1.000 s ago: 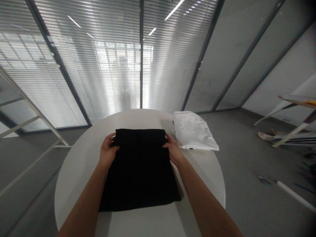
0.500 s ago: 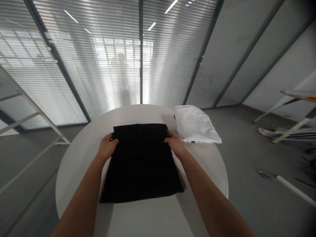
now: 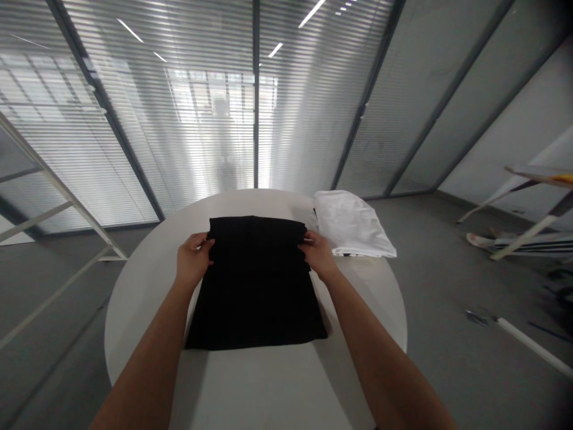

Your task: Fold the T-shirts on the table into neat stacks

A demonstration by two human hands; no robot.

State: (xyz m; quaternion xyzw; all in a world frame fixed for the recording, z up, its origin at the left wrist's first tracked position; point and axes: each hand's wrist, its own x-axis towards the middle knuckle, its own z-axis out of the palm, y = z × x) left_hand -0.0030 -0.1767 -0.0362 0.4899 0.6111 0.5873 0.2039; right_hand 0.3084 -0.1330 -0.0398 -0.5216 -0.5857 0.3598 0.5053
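A folded black garment [image 3: 255,286] lies in the middle of a round white table [image 3: 147,286]. My left hand [image 3: 192,263] pinches its far left corner and my right hand [image 3: 319,254] pinches its far right corner. Both hands are closed on the cloth, and the far edge is lifted slightly off the table. A folded white garment [image 3: 351,224] rests on the table just to the right of my right hand.
Glass walls with blinds stand behind the table. A white metal frame [image 3: 58,197] stands at the left. On the grey floor at the right lie a white tube [image 3: 532,349] and some other items under a slanted stand [image 3: 532,203].
Both hands have raised the far edge of the black garment a little. The view has shifted slightly; the white garment stays where it was.
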